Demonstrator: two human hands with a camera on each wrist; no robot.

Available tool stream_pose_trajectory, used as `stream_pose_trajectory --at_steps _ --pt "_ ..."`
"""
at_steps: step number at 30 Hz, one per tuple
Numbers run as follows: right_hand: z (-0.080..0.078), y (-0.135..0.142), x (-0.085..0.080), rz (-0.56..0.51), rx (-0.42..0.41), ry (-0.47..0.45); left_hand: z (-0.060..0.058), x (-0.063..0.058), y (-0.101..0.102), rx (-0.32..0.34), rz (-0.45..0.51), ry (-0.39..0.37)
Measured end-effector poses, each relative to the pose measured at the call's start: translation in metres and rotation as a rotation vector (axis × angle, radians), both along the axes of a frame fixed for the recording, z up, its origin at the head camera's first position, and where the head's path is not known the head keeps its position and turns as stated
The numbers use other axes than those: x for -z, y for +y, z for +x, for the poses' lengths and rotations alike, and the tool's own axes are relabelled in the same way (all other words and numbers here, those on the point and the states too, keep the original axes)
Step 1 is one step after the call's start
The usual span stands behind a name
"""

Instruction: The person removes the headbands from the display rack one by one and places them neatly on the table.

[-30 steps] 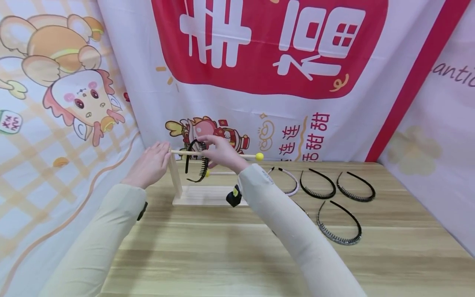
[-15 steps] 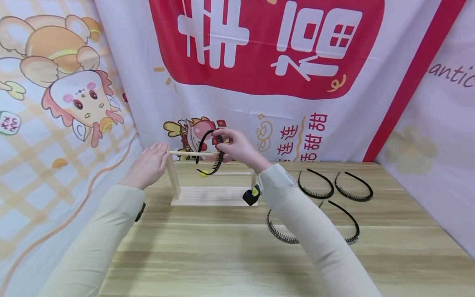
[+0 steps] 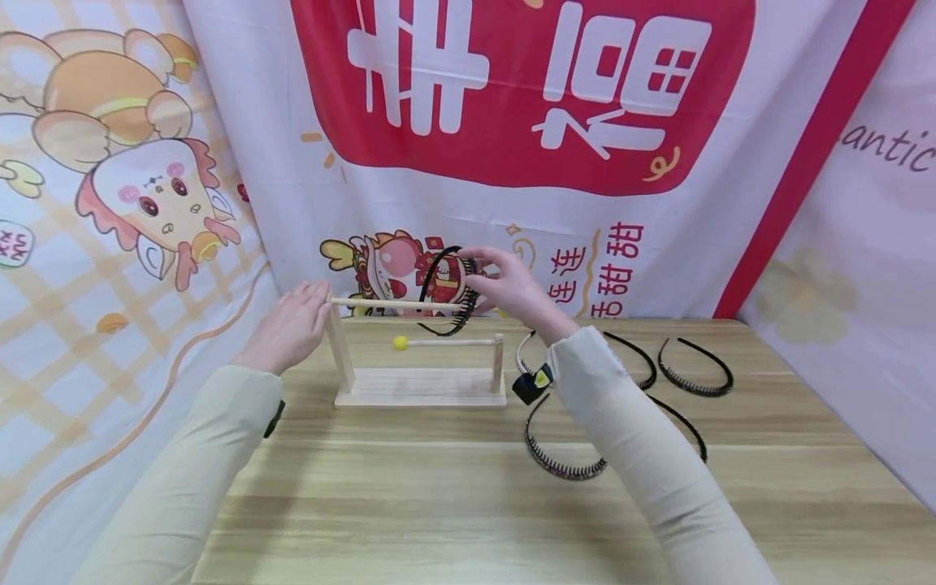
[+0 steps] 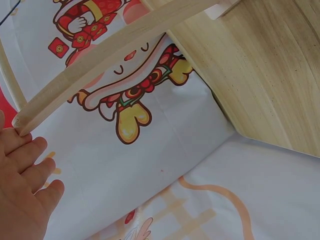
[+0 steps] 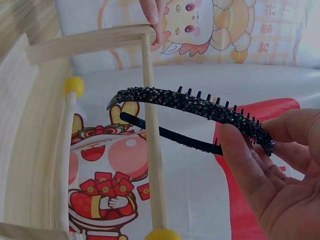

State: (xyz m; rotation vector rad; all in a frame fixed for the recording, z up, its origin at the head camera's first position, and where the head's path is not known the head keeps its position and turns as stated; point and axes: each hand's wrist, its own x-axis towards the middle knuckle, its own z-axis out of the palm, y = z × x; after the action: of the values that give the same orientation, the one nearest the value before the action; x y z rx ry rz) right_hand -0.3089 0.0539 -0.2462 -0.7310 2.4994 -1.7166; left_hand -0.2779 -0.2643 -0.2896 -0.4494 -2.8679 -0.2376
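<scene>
My right hand (image 3: pixel 515 288) pinches a black toothed headband (image 5: pixel 200 106) between thumb and fingers at its curved middle. Dark glittering stones cover its outer face. In the right wrist view the headband's two arms straddle the upper rod (image 5: pixel 154 150) of a pale wooden rack (image 3: pixel 420 390), one on each side. That rod ends in a yellow ball (image 5: pixel 163 235). On the far left, my left hand (image 3: pixel 288 329) rests on the top of the rack's tall post (image 3: pixel 340 349), fingers fairly straight at its end, as the left wrist view also shows.
A lower rod (image 3: pixel 453 342) with a yellow ball (image 3: pixel 400 344) points left from the rack's short post (image 3: pixel 498 366). Several headbands lie on the table's right side, among them a black one (image 3: pixel 698 388) and a glittering one (image 3: pixel 563 469). Printed cloth (image 3: pixel 256 162) hangs behind and beside the table.
My right hand has moved right and slightly up, carrying the headband along the upper rod toward its ball end. My left hand has stayed on the post.
</scene>
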Motion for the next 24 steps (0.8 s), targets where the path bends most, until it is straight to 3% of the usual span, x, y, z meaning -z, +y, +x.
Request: stream_pose_trajectory --at_steps 24 --pt "0.011 0.055 -0.004 -0.075 0.084 0.011 -0.002 0.002 0.000 0.011 -0.007 0.016"
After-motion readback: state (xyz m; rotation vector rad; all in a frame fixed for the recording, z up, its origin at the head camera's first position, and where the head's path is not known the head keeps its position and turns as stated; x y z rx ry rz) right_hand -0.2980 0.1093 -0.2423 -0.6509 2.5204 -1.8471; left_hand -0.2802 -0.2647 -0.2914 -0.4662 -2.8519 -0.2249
